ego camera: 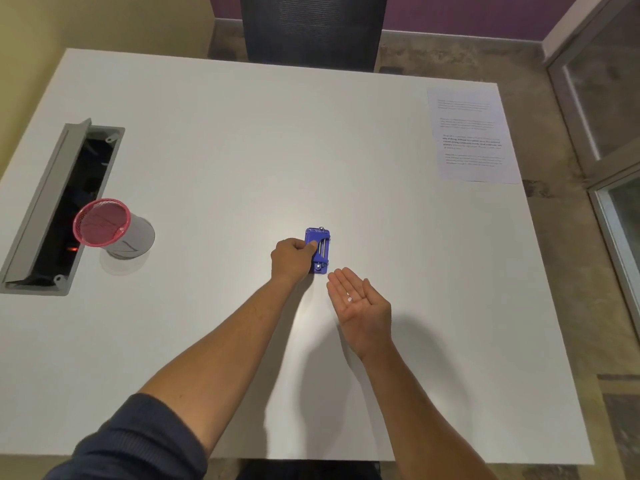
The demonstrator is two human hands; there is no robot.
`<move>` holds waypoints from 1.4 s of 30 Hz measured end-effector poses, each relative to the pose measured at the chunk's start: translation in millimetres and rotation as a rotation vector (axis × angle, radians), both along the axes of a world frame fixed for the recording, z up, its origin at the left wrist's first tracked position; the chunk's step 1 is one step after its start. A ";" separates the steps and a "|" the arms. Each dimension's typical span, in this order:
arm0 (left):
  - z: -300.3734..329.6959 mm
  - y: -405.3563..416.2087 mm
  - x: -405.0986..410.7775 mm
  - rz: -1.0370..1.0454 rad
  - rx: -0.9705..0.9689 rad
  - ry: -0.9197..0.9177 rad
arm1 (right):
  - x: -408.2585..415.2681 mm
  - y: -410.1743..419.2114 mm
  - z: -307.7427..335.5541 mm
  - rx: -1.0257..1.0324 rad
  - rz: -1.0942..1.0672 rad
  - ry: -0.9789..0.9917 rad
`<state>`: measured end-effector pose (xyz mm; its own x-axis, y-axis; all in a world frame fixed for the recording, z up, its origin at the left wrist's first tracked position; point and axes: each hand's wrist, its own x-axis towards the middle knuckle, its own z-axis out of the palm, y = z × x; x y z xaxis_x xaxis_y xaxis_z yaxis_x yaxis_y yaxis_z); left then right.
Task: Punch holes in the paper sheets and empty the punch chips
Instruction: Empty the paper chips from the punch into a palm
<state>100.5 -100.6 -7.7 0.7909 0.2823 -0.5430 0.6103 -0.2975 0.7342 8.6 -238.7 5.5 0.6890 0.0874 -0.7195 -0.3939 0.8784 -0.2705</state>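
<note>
My left hand [292, 258] grips a small blue hole punch [320, 251] at the middle of the white table [207, 161], holding it with its underside facing up. Just right of the punch and nearer to me, my right hand [360, 303] lies flat, palm up, fingers apart. A few tiny white paper chips [349, 298] rest in that palm. A printed paper sheet [471, 133] lies flat at the far right corner of the table, well away from both hands.
A pink mesh cup [102, 223] stands on the left, beside an open cable tray [62, 209] cut into the tabletop. A dark office chair [311, 29] sits behind the far edge. A glass door [609, 116] is on the right.
</note>
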 end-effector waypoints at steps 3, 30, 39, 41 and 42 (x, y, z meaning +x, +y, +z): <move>-3.2 -1.9 2.3 0.001 0.000 0.020 | 2.7 -3.2 -1.3 -0.007 0.003 0.002; 38.3 251.3 -147.2 0.191 0.088 0.044 | 13.8 159.0 40.5 0.052 0.315 -0.028; 30.4 315.4 -150.8 0.189 0.161 0.108 | 30.4 235.6 68.6 -0.001 0.378 -0.063; 29.4 321.7 -147.2 0.149 0.187 0.121 | 36.6 248.5 70.2 -0.001 0.380 -0.071; 28.2 324.4 -145.2 0.132 0.197 0.124 | 39.9 254.4 71.0 0.001 0.385 -0.079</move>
